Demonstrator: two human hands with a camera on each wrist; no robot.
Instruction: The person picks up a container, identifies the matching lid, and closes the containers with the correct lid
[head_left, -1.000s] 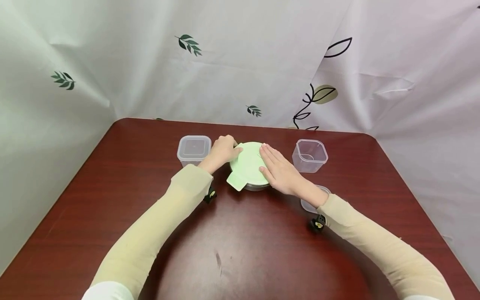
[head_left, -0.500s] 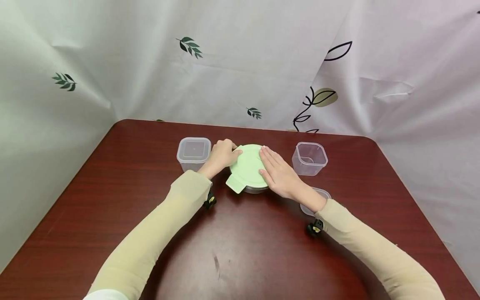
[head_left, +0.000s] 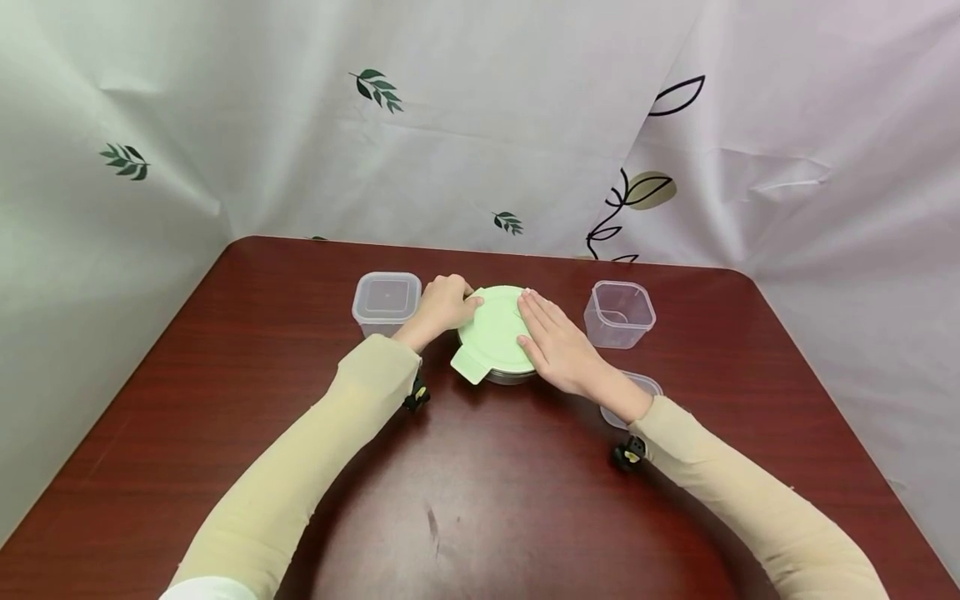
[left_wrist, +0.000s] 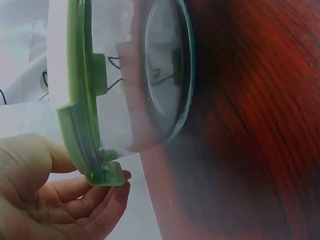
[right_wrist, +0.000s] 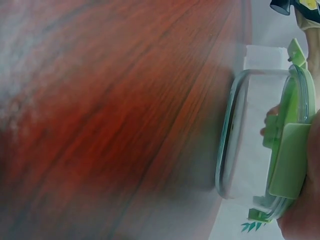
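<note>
A round clear glass food container (left_wrist: 120,115) with a light green snap lid (head_left: 491,329) sits on the table between both hands. At its back left, my left hand (head_left: 444,304) has the thumb on the lid's edge and curled fingers around a green locking flap (left_wrist: 110,175), seen in the left wrist view. My right hand (head_left: 558,346) lies flat on the lid's right side, fingers straight and together. Toward the front left, another flap (head_left: 471,365) sticks outward. In the right wrist view, the flap on the near side (right_wrist: 290,160) hangs down against the rim.
A clear square box with its lid on (head_left: 387,293) stands left of the left hand. To the right is an uncovered clear box (head_left: 618,321). A loose clear lid (head_left: 641,387) lies partly under the right wrist on the dark red table (head_left: 480,483).
Both hands keep their places on the green lid. The head view shifts slightly; the container and boxes stay where they were.
</note>
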